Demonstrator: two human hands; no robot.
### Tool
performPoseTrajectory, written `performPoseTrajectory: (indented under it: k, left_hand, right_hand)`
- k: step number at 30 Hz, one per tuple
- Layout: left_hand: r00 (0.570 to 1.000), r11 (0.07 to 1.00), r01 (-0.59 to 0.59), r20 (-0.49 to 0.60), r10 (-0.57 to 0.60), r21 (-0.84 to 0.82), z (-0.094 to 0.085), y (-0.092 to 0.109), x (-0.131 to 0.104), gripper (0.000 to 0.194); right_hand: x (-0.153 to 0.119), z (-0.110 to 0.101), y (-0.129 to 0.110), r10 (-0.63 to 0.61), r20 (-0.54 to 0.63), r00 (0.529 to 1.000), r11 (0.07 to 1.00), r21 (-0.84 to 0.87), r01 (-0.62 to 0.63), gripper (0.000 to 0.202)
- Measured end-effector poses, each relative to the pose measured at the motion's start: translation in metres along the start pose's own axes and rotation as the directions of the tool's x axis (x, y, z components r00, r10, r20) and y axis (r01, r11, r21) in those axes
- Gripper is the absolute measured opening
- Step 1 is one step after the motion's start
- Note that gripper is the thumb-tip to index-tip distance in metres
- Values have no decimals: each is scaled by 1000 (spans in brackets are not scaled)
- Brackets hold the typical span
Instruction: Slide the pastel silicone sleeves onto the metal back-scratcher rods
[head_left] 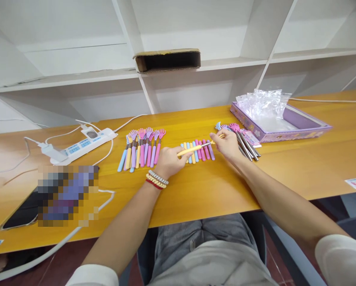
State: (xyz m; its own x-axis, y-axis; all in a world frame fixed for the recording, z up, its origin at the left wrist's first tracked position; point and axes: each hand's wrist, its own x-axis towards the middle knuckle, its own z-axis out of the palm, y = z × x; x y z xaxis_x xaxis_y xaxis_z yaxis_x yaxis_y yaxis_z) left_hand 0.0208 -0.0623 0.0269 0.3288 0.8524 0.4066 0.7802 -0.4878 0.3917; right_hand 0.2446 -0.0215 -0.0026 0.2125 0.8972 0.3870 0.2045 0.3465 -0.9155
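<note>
My left hand [172, 161] is closed on a yellow handle [189, 150], from which a metal rod points right. Fingers of my right hand [226, 143] pinch a small yellow claw-shaped head [216, 139] at the rod's far end. Just beyond and between my hands lies a row of loose handles [199, 155] in blue, yellow, pink and purple. Left of my left hand are several hand-shaped scratchers [142, 149] with coloured handles. Several metal rods with claw heads [246, 145] lie beside my right hand, partly hidden by it.
A purple box [300, 133] with clear plastic bags [264, 105] stands at the back right. On the left are a white power strip [84, 147], cables and a phone [22, 212]. White shelving holding an open cardboard box [168, 60] rises behind the table [195, 194].
</note>
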Motion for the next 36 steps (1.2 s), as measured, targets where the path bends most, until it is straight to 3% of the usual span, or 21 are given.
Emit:
performPoseTrajectory:
  k: [5, 9, 12, 16, 20, 26, 31, 36]
  left_hand:
    - [998, 1000, 21, 53, -21, 9, 2, 0, 2, 40]
    - [996, 1000, -15, 91, 16, -9, -1, -9, 6, 40]
    - [995, 999, -48, 85, 47, 8, -6, -19, 8, 38]
    - [994, 998, -63, 90, 61, 14, -12, -30, 7, 41]
    - [992, 997, -70, 101, 69, 10, -13, -33, 6, 42]
    - [993, 998, -67, 95, 66, 7, -8, -26, 4, 39]
    - [996, 999, -36, 84, 38, -29, -9, -18, 3, 35]
    - [992, 999, -45, 121, 45, -5, -9, -17, 4, 37]
  right_hand:
    - [2, -4, -6, 70, 43, 997, 996, 43, -72, 30]
    - [6, -11, -15, 159, 169, 973, 972, 148, -184, 19]
    - [7, -18, -19, 179, 334, 925, 942, 212, -259, 12]
    - [7, -24, -21, 214, 527, 823, 922, 169, -348, 14]
    - [4, -23, -22, 185, 624, 759, 944, 102, -313, 8]
    - [-2, -17, -21, 136, 565, 814, 975, 70, -212, 10]
    - [-5, -15, -25, 150, 501, 852, 966, 108, -234, 14]
    - [-5, -15, -27, 206, 479, 853, 948, 120, -296, 15]
